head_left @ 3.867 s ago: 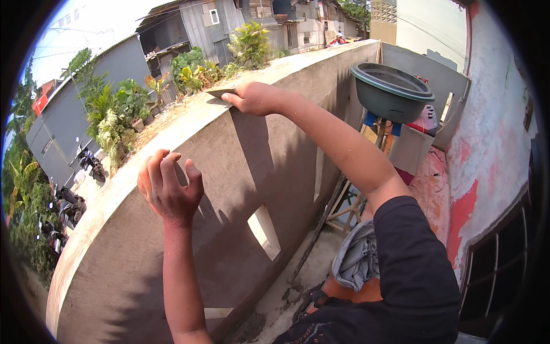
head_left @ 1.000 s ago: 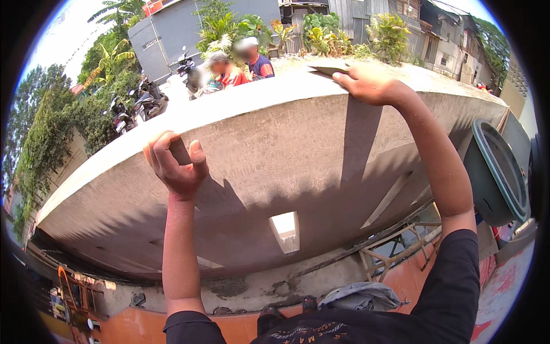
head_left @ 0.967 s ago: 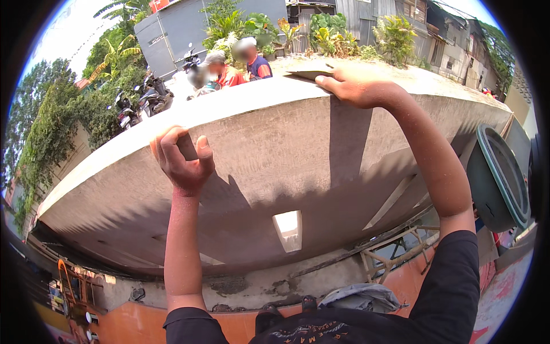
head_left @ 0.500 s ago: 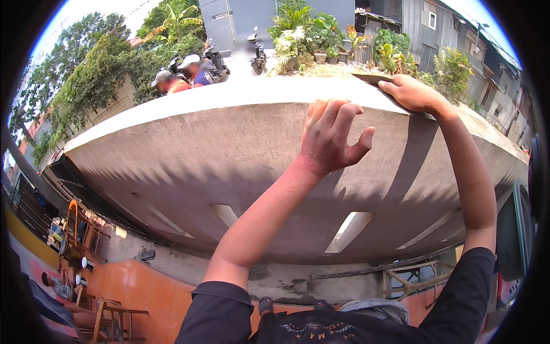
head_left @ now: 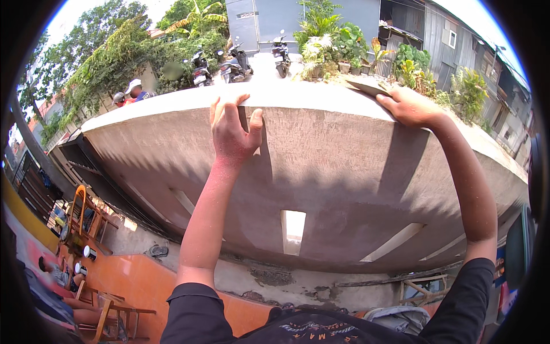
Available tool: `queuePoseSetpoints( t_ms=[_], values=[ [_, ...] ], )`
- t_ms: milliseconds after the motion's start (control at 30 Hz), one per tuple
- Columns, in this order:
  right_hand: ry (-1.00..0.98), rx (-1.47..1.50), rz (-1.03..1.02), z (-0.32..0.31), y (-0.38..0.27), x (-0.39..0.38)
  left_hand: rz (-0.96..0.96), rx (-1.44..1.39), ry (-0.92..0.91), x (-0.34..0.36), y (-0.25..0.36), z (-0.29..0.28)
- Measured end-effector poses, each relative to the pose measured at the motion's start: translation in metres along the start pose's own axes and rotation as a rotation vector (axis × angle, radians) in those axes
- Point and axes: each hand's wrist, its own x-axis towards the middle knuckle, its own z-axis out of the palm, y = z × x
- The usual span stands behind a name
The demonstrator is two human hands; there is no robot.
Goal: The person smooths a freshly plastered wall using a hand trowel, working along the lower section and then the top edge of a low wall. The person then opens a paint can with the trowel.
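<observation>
A plastered concrete wall [head_left: 321,137] stretches across in front of me, its top face bright in the sun. My left hand [head_left: 236,129] rests at the wall's top edge, fingers apart and bent over it, with nothing held. Farther right, my right hand [head_left: 411,108] grips a thin, flat, dark grey-brown piece [head_left: 366,87], thumb along its near side. This piece lies at or just over the wall top; its exact kind is unclear. Both forearms are raised and speckled with pale specks.
Narrow slots [head_left: 293,229] pierce the wall. Below left are an orange tiled floor [head_left: 137,286], wooden chairs [head_left: 114,309] and a seated person [head_left: 63,275]. Beyond the wall stand motorbikes [head_left: 235,66], potted plants [head_left: 321,54] and two people in caps [head_left: 134,92].
My left hand has moved left along the wall edge, and its fingers are now at the top. My right hand keeps its hold on the flat piece. The view has shifted.
</observation>
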Motion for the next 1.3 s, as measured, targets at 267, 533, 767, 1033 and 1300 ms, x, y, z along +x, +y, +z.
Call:
queuePoseSetpoints(
  t_ms=[267, 533, 767, 1033, 1300],
  values=[
    [-0.084, -0.044, 0.067, 0.008, -0.123, 0.045, 0.056, -0.131, 0.096, -0.003, -0.017, -0.002],
    [0.0, -0.055, 0.355, 0.018, -0.153, 0.0, 0.152, -0.187, 0.136, -0.014, -0.036, 0.019],
    [0.352, 0.257, -0.547, 0.15, -0.346, 0.05, -0.567, -0.711, 0.329, -0.115, 0.019, -0.097],
    [-0.967, 1.292, -0.308, 0.34, -0.325, -0.09, -1.819, -0.938, 0.303, -0.383, 0.101, -0.253],
    [-0.915, 1.009, 0.336, 0.521, -0.258, -0.205, -1.719, -1.352, 0.454, -0.355, 0.159, -0.331]
  ],
)
